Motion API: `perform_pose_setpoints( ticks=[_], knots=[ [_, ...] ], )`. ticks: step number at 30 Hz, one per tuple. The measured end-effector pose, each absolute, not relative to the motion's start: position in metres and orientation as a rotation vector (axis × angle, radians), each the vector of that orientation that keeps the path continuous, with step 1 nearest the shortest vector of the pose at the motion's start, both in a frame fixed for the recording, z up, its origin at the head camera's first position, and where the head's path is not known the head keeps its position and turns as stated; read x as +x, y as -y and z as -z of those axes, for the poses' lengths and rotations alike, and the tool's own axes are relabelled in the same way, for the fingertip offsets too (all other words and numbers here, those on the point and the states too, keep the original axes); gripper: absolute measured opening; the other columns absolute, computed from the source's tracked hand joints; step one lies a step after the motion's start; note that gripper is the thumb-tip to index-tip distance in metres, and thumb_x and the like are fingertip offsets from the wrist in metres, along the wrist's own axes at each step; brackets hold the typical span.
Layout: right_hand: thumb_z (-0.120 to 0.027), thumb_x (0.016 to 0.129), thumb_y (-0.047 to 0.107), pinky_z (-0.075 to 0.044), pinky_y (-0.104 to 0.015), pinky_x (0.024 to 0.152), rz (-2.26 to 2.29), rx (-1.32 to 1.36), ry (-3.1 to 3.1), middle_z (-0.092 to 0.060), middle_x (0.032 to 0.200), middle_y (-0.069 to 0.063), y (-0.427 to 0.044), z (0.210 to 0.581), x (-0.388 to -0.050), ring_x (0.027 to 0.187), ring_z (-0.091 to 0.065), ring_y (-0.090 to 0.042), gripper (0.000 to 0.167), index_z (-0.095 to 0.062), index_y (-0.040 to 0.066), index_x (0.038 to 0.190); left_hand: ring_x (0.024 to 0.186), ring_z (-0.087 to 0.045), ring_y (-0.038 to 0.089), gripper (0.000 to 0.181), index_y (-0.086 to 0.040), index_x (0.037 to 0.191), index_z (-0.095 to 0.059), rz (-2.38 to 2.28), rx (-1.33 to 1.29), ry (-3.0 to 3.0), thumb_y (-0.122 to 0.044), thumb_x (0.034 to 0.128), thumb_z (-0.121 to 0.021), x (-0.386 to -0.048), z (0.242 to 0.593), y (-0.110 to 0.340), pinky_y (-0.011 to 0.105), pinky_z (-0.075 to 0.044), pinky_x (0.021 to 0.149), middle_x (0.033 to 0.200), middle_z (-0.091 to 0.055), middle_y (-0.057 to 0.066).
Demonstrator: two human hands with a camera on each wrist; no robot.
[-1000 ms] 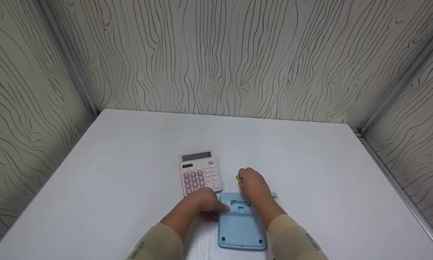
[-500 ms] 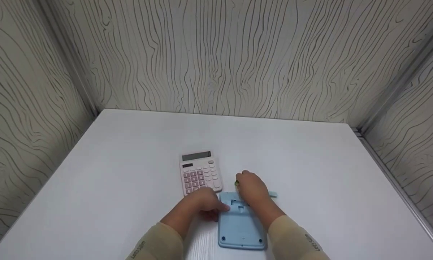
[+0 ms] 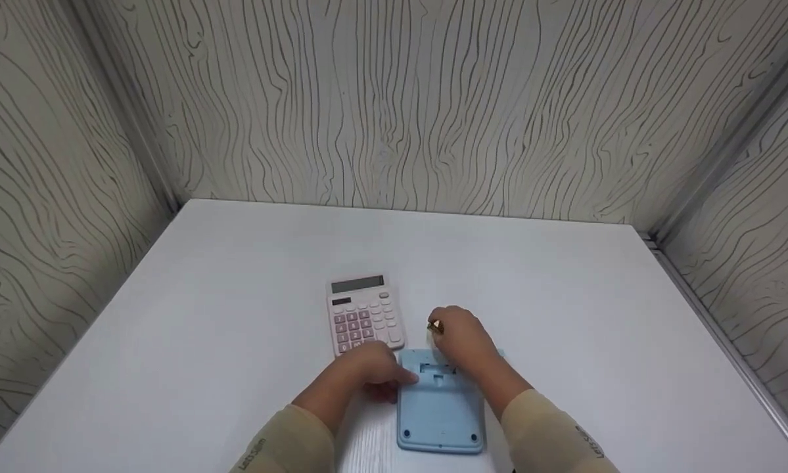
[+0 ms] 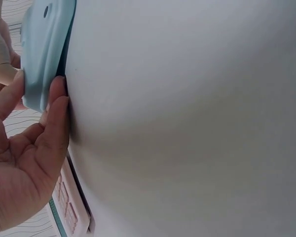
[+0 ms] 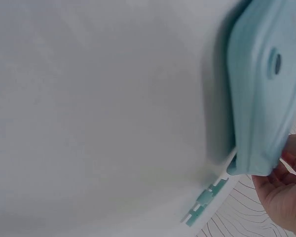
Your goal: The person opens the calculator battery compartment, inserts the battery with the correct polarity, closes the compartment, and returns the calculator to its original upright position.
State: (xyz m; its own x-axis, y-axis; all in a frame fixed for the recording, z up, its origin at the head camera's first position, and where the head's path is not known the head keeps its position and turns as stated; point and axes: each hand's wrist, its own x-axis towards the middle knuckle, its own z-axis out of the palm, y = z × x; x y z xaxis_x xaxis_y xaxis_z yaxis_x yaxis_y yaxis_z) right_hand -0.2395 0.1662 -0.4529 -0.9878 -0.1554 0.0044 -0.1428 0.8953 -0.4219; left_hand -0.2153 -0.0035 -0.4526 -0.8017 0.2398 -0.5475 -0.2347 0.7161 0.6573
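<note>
A light-blue calculator [image 3: 440, 414] lies face down, its battery recess [image 3: 437, 370] uncovered at the far end. My left hand [image 3: 370, 364] grips its left edge, thumb on the back and fingers along the side and below, as the left wrist view shows. Just beyond the far end, my right hand [image 3: 459, 332] pinches a small shiny gold-and-dark battery [image 3: 436, 326], mostly hidden by the fingers. In the right wrist view the right hand [image 5: 286, 192] appears past the calculator's end, and what it holds is hidden. A notched light-blue cover [image 5: 205, 201] lies on the table beside the calculator.
A pink calculator [image 3: 361, 312] lies face up behind my left hand, close to the blue one. The white table [image 3: 236, 276] reaches back to a wood-grain patterned panel [image 3: 380, 118], with similar panels on both sides.
My right hand dipped slightly toward the blue calculator, then rose back a little, its forearm shifting right. The battery's visible angle has changed. Left hand and both calculators have stayed put.
</note>
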Motion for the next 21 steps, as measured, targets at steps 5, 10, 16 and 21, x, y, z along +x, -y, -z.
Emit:
perform_pose_setpoints(
  ticks=[5, 10, 16, 21],
  knots=[
    [-0.064, 0.083, 0.01, -0.05, -0.03, 0.065, 0.906, -0.203, -2.925, -0.059, 0.08, 0.001, -0.167, 0.443, -0.237, 0.071, -0.056, -0.013, 0.012, -0.062, 0.013, 0.095, 0.058, -0.062, 0.02, 0.028, -0.007, 0.073, -0.067, -0.995, -0.003, -2.298, -0.035, 0.0747, -0.073, -0.215, 0.453, 0.003, 0.03, -0.046, 0.053, 0.065, -0.066, 0.008],
    [-0.064, 0.083, 0.009, -0.05, -0.029, 0.063, 1.049, -0.184, -2.853, -0.059, 0.078, 0.002, -0.167, 0.436, -0.232, 0.067, -0.057, -0.011, 0.016, -0.059, 0.013, 0.098, 0.057, -0.062, 0.019, 0.028, -0.007, 0.076, -0.068, -1.012, -0.031, -2.285, -0.035, 0.0739, -0.074, -0.216, 0.454, 0.002, 0.029, -0.048, 0.053, 0.066, -0.065, 0.008],
    [-0.066, 0.083, 0.011, -0.05, -0.028, 0.063, 1.035, -0.238, -2.841, -0.059, 0.078, 0.004, -0.168, 0.433, -0.226, 0.071, -0.056, -0.012, 0.016, -0.059, 0.016, 0.096, 0.058, -0.062, 0.019, 0.029, -0.007, 0.075, -0.067, -1.01, -0.05, -2.269, -0.035, 0.0734, -0.075, -0.216, 0.454, 0.002, 0.029, -0.049, 0.053, 0.066, -0.066, 0.008],
    [-0.068, 0.081, 0.01, -0.05, -0.029, 0.067, 1.004, -0.283, -2.839, -0.059, 0.08, 0.005, -0.17, 0.431, -0.221, 0.076, -0.055, -0.013, 0.016, -0.059, 0.019, 0.091, 0.058, -0.061, 0.02, 0.029, -0.007, 0.074, -0.067, -0.993, -0.05, -2.272, -0.035, 0.0733, -0.075, -0.217, 0.454, 0.003, 0.029, -0.047, 0.053, 0.066, -0.066, 0.008]
  ],
)
